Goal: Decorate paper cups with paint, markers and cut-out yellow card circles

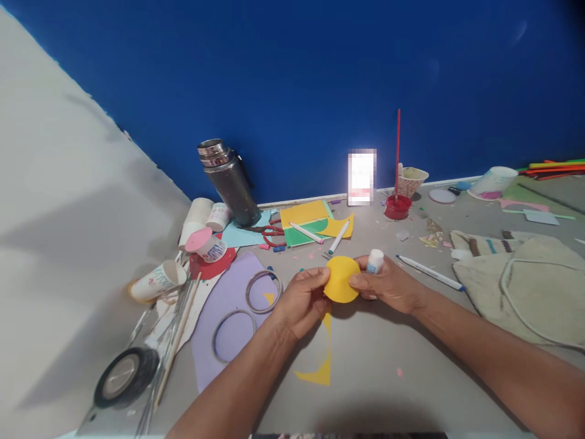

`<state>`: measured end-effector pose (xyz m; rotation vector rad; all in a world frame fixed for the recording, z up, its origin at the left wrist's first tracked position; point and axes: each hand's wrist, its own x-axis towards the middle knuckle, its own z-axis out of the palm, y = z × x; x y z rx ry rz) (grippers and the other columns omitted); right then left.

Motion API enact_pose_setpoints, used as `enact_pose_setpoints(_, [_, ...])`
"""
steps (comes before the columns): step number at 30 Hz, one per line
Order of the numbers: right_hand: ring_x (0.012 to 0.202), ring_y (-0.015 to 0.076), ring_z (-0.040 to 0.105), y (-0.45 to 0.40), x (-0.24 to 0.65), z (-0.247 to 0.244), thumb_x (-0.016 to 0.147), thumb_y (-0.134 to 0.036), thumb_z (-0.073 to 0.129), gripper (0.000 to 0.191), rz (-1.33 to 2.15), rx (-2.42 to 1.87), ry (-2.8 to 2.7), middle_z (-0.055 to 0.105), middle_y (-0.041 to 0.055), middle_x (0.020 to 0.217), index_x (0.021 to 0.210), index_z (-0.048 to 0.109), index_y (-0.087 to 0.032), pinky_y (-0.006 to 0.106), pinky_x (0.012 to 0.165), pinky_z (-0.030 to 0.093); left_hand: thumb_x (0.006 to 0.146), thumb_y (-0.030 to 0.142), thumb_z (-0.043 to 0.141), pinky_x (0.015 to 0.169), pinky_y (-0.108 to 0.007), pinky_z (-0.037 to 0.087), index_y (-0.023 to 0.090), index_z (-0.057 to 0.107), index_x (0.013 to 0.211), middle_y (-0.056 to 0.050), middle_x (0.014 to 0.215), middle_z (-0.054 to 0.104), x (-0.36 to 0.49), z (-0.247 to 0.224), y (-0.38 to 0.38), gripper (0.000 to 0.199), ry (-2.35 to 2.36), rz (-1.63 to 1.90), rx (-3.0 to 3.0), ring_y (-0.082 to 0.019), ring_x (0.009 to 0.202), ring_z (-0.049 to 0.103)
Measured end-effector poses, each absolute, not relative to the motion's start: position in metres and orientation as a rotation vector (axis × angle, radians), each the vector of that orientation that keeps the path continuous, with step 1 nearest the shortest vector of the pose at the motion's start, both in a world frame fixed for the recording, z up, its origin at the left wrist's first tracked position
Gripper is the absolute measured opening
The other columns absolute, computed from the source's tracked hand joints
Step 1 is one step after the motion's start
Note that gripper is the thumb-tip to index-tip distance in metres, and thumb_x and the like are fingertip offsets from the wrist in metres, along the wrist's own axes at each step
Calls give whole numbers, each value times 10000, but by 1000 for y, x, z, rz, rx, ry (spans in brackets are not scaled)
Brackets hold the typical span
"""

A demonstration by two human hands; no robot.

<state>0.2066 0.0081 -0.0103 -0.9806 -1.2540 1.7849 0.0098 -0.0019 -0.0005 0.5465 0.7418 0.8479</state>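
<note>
A yellow paper disc (342, 279) is held up over the middle of the grey table. My left hand (305, 297) pinches its left edge between thumb and fingers. On the right side, my right hand (381, 283) grips the disc with the thumb in front. A small white glue stick (375, 261) is also in my right hand, upright behind the thumb. Under my left hand lies a yellow paper offcut (323, 371) with a curved cut edge. Two markers, one pink-tipped (306, 233) and one green-tipped (339, 237), rest just beyond the disc.
Behind on the left stand a dark flask (232, 192) and paper cups (196, 219). Tape rings (234, 335) lie on purple paper (204, 323). Red-handled scissors (273, 231) are near the wall. A blue-capped marker (430, 272) and a cloth bag (543, 292) lie right.
</note>
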Motion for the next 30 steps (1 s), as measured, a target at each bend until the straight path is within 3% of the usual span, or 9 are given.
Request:
enact_pose_setpoints(6, [512, 73, 374, 8, 208, -15, 666, -592, 899, 510, 1766, -1003, -1323, 542, -19, 595, 777, 705, -134, 243, 474, 257, 746, 335, 882, 621, -257, 549, 110, 793, 922, -112, 900, 782, 9, 2, -1, 299, 795, 849, 478, -178, 733, 695])
enact_pose_setpoints(10, [488, 70, 375, 11, 209, -13, 705, -599, 878, 510, 1674, -1049, -1239, 526, -47, 591, 907, 709, -163, 232, 465, 287, 763, 273, 866, 637, -233, 562, 74, 781, 892, -115, 874, 769, 9, 0, 1, 252, 815, 901, 507, -165, 751, 696])
enact_pose_setpoints(14, [605, 125, 538, 22, 217, -8, 742, -672, 819, 525, 1337, -1182, -1132, 578, -23, 661, 931, 712, -194, 241, 533, 444, 869, 245, 765, 596, -236, 573, 66, 770, 975, -133, 944, 762, 10, -2, 3, 208, 893, 965, 455, -172, 763, 706])
enact_pose_setpoints(16, [739, 169, 619, 27, 220, -5, 710, -729, 804, 575, 1250, -1231, -1098, 647, 29, 782, 870, 710, -185, 275, 621, 528, 902, 245, 731, 562, -234, 568, 64, 762, 975, -126, 915, 750, 11, -2, 3, 198, 912, 971, 444, -154, 699, 685])
enact_pose_setpoints(18, [743, 185, 639, 28, 221, -4, 699, -758, 783, 611, 1261, -1276, -1127, 666, 45, 803, 876, 706, -179, 298, 629, 542, 907, 229, 729, 524, -215, 550, 69, 753, 940, -100, 849, 729, 12, -1, 2, 165, 918, 1001, 428, -126, 628, 650])
enact_pose_setpoints(22, [532, 141, 531, 19, 214, -6, 829, -643, 701, 460, 1108, -1408, -1407, 594, -21, 614, 894, 682, -189, 276, 522, 438, 887, 162, 744, 538, -192, 559, 82, 736, 889, -67, 819, 717, 12, 3, 3, 81, 916, 1118, 400, -99, 605, 636])
enact_pose_setpoints(26, [568, 139, 540, 3, 203, -6, 860, -447, 660, 236, 668, -1404, -1549, 655, -7, 695, 830, 654, -213, 268, 557, 436, 873, 130, 751, 591, -205, 591, 92, 714, 824, -50, 768, 711, 11, 6, 3, 73, 906, 1180, 393, -102, 615, 652])
enact_pose_setpoints(30, [577, 149, 571, -6, 195, -5, 788, -386, 717, 206, 612, -1358, -1624, 686, -6, 711, 914, 699, -224, 274, 570, 436, 836, 90, 769, 658, -226, 620, 97, 711, 834, -57, 814, 745, 12, 7, 1, 58, 875, 1176, 365, -118, 670, 699])
